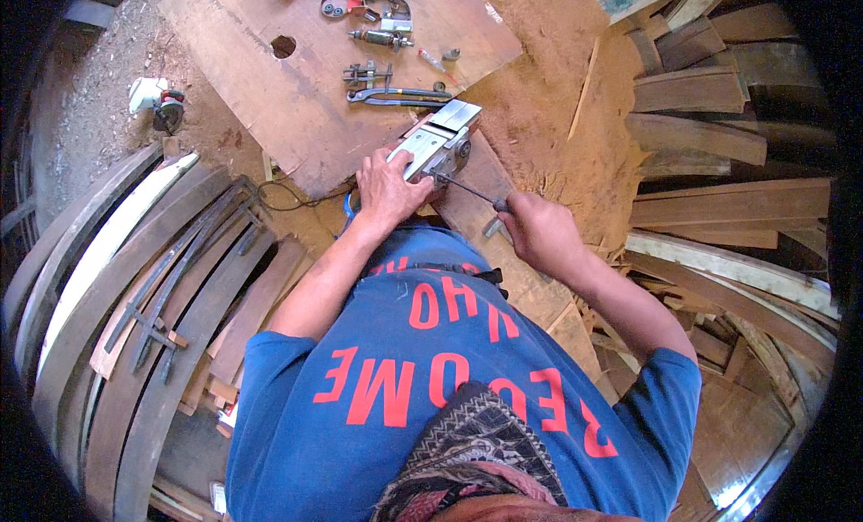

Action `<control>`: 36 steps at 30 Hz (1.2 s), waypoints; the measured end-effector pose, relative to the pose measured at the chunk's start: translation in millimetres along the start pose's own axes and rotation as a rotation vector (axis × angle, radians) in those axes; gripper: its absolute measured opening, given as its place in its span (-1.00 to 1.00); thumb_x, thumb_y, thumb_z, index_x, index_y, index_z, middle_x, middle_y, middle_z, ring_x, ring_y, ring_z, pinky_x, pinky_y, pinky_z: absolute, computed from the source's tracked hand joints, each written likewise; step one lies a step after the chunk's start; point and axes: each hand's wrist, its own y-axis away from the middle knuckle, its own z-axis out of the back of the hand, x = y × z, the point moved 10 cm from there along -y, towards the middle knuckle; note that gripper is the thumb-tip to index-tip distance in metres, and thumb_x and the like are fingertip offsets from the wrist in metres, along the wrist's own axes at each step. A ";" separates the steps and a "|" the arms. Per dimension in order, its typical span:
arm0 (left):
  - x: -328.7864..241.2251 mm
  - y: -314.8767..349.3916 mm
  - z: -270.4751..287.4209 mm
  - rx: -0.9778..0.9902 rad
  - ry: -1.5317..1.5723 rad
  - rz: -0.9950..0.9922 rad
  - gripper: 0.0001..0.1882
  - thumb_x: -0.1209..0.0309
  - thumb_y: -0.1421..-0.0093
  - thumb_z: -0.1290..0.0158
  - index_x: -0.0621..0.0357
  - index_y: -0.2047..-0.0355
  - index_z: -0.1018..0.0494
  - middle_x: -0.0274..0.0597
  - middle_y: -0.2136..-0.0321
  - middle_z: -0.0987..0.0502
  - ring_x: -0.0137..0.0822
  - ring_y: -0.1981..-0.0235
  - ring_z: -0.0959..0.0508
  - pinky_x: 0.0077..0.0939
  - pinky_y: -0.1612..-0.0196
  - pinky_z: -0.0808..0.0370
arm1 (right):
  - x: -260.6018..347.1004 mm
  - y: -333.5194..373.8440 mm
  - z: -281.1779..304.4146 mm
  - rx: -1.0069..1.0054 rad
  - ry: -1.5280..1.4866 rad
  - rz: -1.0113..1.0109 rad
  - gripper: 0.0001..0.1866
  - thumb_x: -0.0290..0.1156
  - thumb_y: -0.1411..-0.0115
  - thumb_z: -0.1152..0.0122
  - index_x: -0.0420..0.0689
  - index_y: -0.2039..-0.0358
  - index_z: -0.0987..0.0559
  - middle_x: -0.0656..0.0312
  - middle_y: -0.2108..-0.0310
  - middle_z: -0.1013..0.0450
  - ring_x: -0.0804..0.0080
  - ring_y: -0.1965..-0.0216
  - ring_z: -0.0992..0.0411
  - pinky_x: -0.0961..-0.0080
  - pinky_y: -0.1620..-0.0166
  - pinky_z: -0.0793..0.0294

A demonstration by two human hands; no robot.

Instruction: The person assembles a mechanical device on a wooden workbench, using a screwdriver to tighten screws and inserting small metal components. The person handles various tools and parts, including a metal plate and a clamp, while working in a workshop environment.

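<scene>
Right now the planer (442, 137) lies flat metal face up at the near right edge of the board (234, 45), close against the person's lap; what bears its weight is hidden. The left hand (393, 189) bends around its near end, fingers closed over the edges. The right hand (544, 232) is wrapped tightly around the handle of a screwdriver (472, 192), whose shaft slants to the planer's right side, its tip just beside the left fingers; whether the tip is seated is too small to tell.

Beyond the planer's far end, room is tight: pincers (395, 98) lie crosswise just beside it, with a clamp (367, 75) and a rotor (381, 39) farther up the board. Left of these, bare board stretches past a round hole to its left edge. On the right, a plank (497, 178) runs alongside the planer, and open, sawdust-covered floor (557, 99) spreads from there to the right stack (697, 140) of timber. The left stack (117, 261) stands well apart from the left hand, a cable (286, 203) looping between.
</scene>
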 end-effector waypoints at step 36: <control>-2.9 -5.8 2.3 0.040 0.041 -0.019 -0.42 0.11 0.00 -0.45 0.13 0.01 -0.63 0.14 -0.07 -0.52 0.17 -0.12 -0.50 0.08 -0.16 -0.51 | -21.3 -12.9 -2.8 -0.108 -0.370 -0.047 -0.68 -0.38 -0.17 -0.39 -0.20 0.14 -0.51 0.09 0.36 -0.55 0.24 0.51 -0.53 0.26 0.48 -0.53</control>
